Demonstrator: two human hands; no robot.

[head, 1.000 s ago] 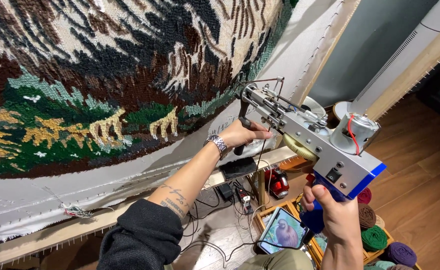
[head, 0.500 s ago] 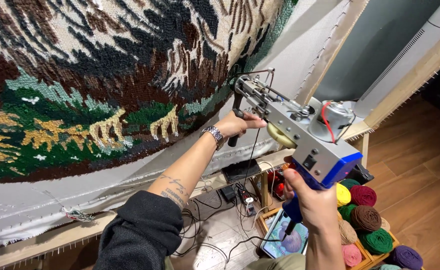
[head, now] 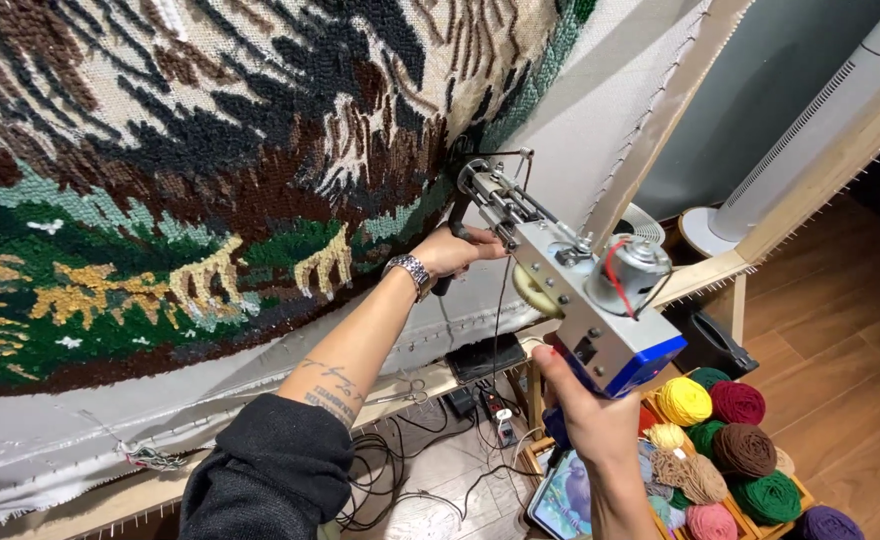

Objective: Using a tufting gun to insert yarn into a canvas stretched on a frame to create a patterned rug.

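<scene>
At the centre of the head view, a tufting gun (head: 570, 290) is held up against a stretched backing cloth (head: 600, 120), its needle end at about ten o'clock from the motor and pressed close to the dark pile at the edge of a tufted rug picture (head: 210, 200). The front handle of the gun is gripped by the left hand (head: 455, 250), fingers closed round it, a metal wristwatch (head: 410, 270) worn just behind. The blue rear grip is enclosed by the right hand (head: 585, 420), at six o'clock from the motor; the fingers are wrapped shut, though the trigger finger is hidden and its position cannot be told.

The gun is judged fairly heavy and rigid, with the weight carried at the back by the motor and metal body, so both handles are best taken together. The exposed needle and moving linkage at the front are better left untouched. The cloth is taut but yielding, and a steady push is likely needed.

At four o'clock from the gun, balls of yarn (head: 720, 440) in yellow, red, green and brown are kept in a wooden crate. A wooden frame (head: 680, 100) is seen along the cloth's edge, and tangled cables (head: 410, 470) lie on the floor below.
</scene>
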